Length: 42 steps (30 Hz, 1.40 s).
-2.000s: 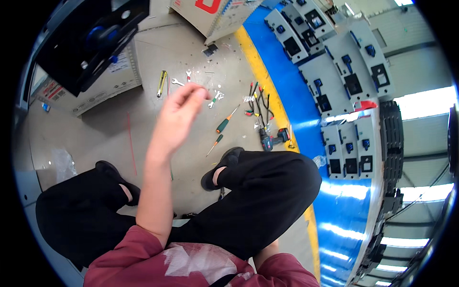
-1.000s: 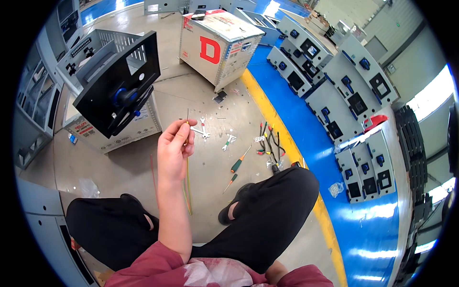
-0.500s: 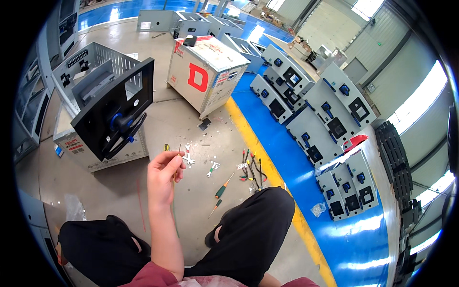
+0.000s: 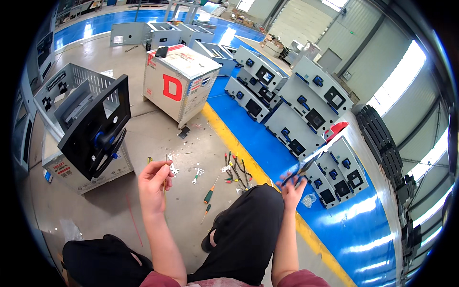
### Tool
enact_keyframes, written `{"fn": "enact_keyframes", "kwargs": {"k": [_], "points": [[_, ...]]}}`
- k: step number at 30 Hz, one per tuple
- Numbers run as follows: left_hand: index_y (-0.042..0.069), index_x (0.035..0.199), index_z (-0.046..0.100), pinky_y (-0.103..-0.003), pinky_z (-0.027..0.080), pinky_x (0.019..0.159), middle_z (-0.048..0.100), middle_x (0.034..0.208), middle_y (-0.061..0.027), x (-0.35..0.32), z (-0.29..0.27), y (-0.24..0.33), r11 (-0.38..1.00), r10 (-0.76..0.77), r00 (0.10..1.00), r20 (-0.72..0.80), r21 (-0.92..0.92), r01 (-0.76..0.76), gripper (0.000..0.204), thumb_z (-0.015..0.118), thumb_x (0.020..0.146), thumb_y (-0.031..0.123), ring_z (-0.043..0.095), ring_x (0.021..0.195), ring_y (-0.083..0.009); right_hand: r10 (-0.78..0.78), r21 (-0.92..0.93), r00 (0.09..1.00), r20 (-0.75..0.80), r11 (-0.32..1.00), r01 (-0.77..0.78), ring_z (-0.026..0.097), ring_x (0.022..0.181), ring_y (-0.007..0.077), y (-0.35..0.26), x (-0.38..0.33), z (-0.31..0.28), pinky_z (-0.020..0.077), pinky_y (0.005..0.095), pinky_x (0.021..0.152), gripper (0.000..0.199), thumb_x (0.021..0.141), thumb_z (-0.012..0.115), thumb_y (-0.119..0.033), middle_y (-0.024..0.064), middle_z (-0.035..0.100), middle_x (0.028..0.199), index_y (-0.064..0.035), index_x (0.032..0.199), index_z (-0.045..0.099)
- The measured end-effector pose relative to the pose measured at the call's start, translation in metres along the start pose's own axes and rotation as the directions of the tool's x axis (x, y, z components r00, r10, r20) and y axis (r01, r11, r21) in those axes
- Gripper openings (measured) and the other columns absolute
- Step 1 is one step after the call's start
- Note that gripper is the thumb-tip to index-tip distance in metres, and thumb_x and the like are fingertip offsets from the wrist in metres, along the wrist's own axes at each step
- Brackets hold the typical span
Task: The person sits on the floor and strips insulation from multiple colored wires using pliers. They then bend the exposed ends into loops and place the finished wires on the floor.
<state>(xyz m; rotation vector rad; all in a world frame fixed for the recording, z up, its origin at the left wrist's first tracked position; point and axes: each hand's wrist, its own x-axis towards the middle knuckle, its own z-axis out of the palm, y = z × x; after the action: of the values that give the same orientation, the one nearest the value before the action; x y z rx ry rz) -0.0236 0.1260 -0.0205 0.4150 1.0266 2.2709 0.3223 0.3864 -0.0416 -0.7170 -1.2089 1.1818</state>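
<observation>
The person's left hand (image 4: pixel 154 184), thumb against fingers, pinches 1 thin yellowish wire (image 4: pixel 165 197); the right hand (image 4: pixel 292 192) curls around 1 dark, blurred hand tool (image 4: pixel 306 166). Between them, 2 green-and-orange-handled screwdrivers (image 4: pixel 209 196) lie on the grey floor (image 4: pixel 105 215). Farther off stands 1 pale rectangular box with a large red mark (image 4: pixel 155 91).
</observation>
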Motion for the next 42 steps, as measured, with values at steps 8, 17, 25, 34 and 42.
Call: {"fn": "enact_keyframes", "kwargs": {"k": [8,17,25,34,42], "points": [[-0.003,0.108,0.075,-0.024,0.041,0.056,0.07,0.084,-0.0084,-0.007,0.021,-0.006,0.998,-0.018,0.998,0.057,0.061,0.015,0.017,0.071,0.096,0.009,0.058,0.063,-0.0105,0.38,0.292,0.845,0.376,0.817,-0.497,0.068,0.104,0.0258,-0.11,0.048,0.165,0.0485,0.0352,0.066,0.04,0.089,0.048,-0.012,0.0105,0.066,0.118,-0.0066,0.128,0.056],[-0.003,0.119,0.074,-0.019,0.039,0.053,0.069,0.084,-0.0043,-0.014,0.029,-0.021,0.984,0.079,0.993,-0.087,0.169,-0.064,0.023,0.069,0.102,0.012,0.054,0.061,-0.0057,0.773,-0.199,0.236,0.589,0.421,-0.885,0.073,0.101,0.0333,-0.038,-0.029,0.242,0.0622,0.0448,0.073,0.036,0.094,0.046,0.005,0.0173,0.064,0.122,-0.0051,0.128,0.049],[-0.003,0.117,0.073,-0.02,0.039,0.06,0.065,0.092,-0.0044,-0.031,0.028,-0.021,0.93,0.284,0.956,-0.074,0.264,-0.256,0.02,0.065,0.101,0.003,0.054,0.068,-0.0067,0.673,-0.338,0.348,0.653,0.67,-0.661,0.067,0.086,0.0218,-0.024,-0.015,0.288,0.0574,0.0392,0.065,0.031,0.09,0.051,0.007,0.0083,0.062,0.104,-0.0081,0.117,0.056],[-0.003,0.106,0.08,-0.022,0.044,0.065,0.064,0.087,-0.0021,-0.027,0.059,-0.007,0.88,0.339,0.94,-0.021,0.36,-0.31,0.02,0.073,0.088,-0.009,0.057,0.075,-0.0066,0.741,-0.744,0.381,0.553,0.645,-0.173,0.066,0.09,0.017,-0.054,-0.032,0.238,0.056,0.0319,0.075,0.036,0.097,0.044,0.01,0.0082,0.063,0.105,-0.0004,0.13,0.053],[-0.004,0.102,0.079,-0.023,0.045,0.063,0.065,0.085,-0.0038,-0.035,0.027,-0.002,0.857,0.433,0.887,-0.16,0.378,-0.35,0.015,0.078,0.087,-0.007,0.058,0.073,-0.0078,0.301,-0.485,0.383,0.873,0.612,0.625,0.064,0.099,0.0405,-0.034,-0.051,0.243,0.0535,0.042,0.084,0.041,0.08,0.055,0.018,0.0189,0.061,0.107,-0.0007,0.117,0.057]]}}
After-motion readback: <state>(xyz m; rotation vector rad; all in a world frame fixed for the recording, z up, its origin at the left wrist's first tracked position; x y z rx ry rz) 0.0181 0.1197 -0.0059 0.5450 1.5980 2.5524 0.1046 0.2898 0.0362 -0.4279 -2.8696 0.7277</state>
